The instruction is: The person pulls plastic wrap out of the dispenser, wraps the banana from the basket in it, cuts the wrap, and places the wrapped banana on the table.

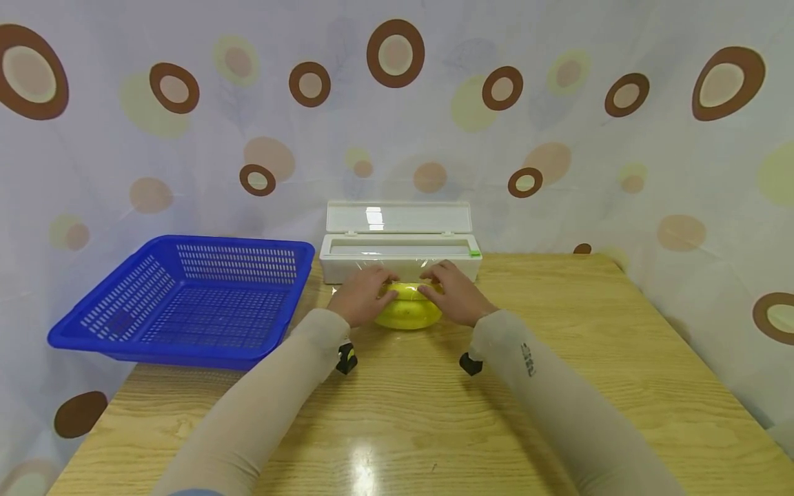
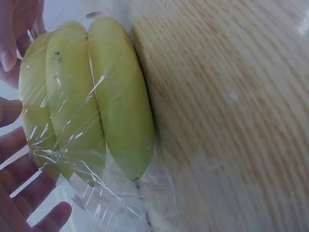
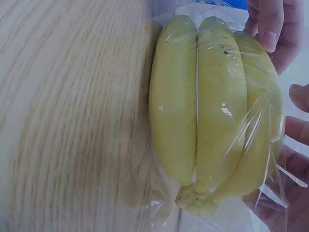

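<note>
A bunch of yellow bananas (image 1: 407, 315) lies on the table under clear plastic wrap (image 2: 159, 193). Three bananas show side by side in each wrist view, with the joined stem end low in the right wrist view. My left hand (image 1: 362, 295) is at the left end of the bunch, its fingers spread against the wrap. At the opposite end, my right hand (image 1: 459, 295) touches the wrap with its thumb and fingers apart. Creases in the film run toward the fingers of both hands. Right behind the bunch stands a white plastic wrap dispenser (image 1: 335, 269), its clear lid raised.
A blue plastic basket (image 1: 288, 303) with slotted walls stands to the left and reaches past the table's left edge. Wood-grain table (image 1: 620, 344) spreads around the hands. Behind it hangs a patterned curtain (image 1: 397, 131).
</note>
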{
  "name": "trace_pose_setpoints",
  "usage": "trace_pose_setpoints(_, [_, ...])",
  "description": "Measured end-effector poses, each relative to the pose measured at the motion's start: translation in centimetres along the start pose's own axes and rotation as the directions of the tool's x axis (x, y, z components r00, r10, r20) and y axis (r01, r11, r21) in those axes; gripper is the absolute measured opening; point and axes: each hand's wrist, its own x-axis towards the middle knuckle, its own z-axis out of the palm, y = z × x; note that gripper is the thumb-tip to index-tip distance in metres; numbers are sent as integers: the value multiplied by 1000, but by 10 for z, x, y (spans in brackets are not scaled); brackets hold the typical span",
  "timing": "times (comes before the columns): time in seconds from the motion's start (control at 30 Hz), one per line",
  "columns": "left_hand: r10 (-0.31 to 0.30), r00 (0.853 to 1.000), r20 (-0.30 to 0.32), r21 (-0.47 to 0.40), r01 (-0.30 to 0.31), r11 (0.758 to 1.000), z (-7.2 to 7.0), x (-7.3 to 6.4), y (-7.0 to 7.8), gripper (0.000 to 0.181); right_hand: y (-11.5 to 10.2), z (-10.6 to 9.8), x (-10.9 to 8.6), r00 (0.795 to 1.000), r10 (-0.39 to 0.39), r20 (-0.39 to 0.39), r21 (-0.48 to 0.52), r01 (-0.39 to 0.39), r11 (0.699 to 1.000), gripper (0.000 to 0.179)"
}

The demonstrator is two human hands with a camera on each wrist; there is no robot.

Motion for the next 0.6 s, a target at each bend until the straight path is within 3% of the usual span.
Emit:
trace_pose_setpoints(0.33, [5,1000,-11,37,-5,999,-2,4,5,33,8,-4,5,1000,12,-1,-30,-12,999,34])
trace_pose_setpoints(0.47, [-10,1000,2,33,9,999,-6,5,7,34,15,-8,5,1000,4,-3,-28,-4,1000,35])
trace_pose_setpoints(0.6, [-10,1000,-25,33,11,999,-13,10,12,33,23,-18,2,999,27,-31,-46,-29,999,33])
